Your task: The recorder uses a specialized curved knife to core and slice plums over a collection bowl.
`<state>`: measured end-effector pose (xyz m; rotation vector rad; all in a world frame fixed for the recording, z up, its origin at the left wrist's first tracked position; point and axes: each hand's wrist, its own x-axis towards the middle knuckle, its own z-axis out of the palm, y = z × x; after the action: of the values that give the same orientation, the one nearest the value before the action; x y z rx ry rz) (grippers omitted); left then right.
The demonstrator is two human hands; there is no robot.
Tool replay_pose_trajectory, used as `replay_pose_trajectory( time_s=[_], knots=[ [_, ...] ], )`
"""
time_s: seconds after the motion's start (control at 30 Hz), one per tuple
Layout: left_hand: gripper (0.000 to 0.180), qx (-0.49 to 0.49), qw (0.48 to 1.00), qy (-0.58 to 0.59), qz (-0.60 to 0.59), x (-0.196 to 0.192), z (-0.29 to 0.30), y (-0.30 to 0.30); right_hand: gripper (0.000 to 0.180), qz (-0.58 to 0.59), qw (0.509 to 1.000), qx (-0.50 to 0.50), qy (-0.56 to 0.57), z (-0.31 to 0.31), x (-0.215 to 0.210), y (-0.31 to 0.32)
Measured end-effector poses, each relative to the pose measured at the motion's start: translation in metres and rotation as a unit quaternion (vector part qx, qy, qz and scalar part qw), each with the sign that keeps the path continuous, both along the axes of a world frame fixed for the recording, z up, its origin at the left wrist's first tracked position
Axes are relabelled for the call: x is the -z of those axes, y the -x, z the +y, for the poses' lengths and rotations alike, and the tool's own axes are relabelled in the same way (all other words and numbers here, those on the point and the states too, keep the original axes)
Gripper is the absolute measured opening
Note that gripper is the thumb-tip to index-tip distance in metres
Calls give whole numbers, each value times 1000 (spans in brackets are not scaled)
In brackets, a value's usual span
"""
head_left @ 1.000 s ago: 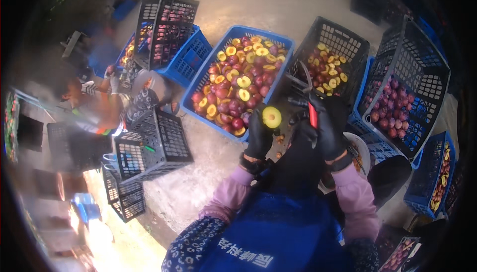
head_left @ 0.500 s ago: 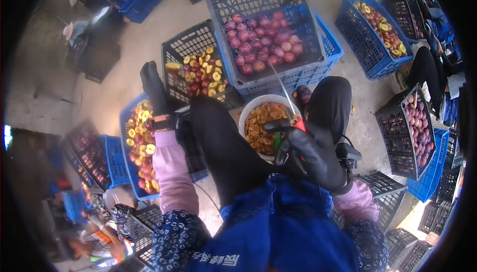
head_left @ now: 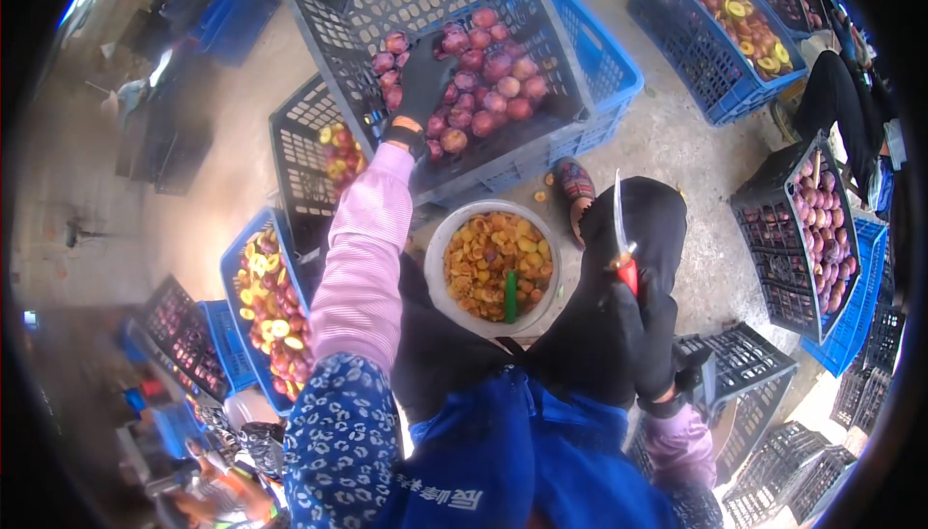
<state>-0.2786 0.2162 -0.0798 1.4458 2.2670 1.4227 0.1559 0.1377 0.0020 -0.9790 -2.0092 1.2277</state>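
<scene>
My left hand (head_left: 423, 82), in a black glove, reaches into a black plastic crate (head_left: 329, 41) of whole red-purple plums (head_left: 496, 67). Its thumb stands apart from the fingers among the fruit; some fingertips are hidden, and no plum shows in its grasp. Above my right thigh, my gloved right hand (head_left: 650, 331) is closed round the red handle of a knife (head_left: 621, 224), its curved blade pointing away from me. Between my knees stands a white bucket (head_left: 435, 273) holding orange-brown fruit pieces, with a green-handled tool (head_left: 510, 297) lying on them.
The plum crate rests on a blue crate (head_left: 604, 70). Cut plums with yellow flesh fill a blue crate (head_left: 232, 273) at left and another (head_left: 667, 55) at far right. A black crate of plums (head_left: 773, 239) stands at right. Other people sit at both sides.
My left hand has moved from beside my left foot into the plum crate. My right hand has drawn back rightward from over the bucket, the knife now upright. The view has shifted.
</scene>
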Motion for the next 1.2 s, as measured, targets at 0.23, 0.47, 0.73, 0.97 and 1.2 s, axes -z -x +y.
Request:
replay_pose_trajectory(
  time_s=[0.23, 0.47, 0.73, 0.97, 1.2],
  knots=[
    [65, 4, 964, 114, 241, 52, 48, 31, 36, 1, 996, -63, -58, 2, 11, 45],
    [64, 22, 956, 128, 262, 66, 63, 65, 38, -8, 991, -115, -67, 3, 10, 50],
    [47, 66, 996, 10, -62, 4, 27, 36, 34, 69, 991, -114, -24, -4, 16, 47],
    [44, 168, 918, 8, -359, -112, -86, -52, 24, 122, 981, -97, 118, -9, 12, 47],
    [47, 87, 871, -120, -469, -123, -191, -176, 42, 176, 895, -168, 374, -43, -31, 61]
  ],
)
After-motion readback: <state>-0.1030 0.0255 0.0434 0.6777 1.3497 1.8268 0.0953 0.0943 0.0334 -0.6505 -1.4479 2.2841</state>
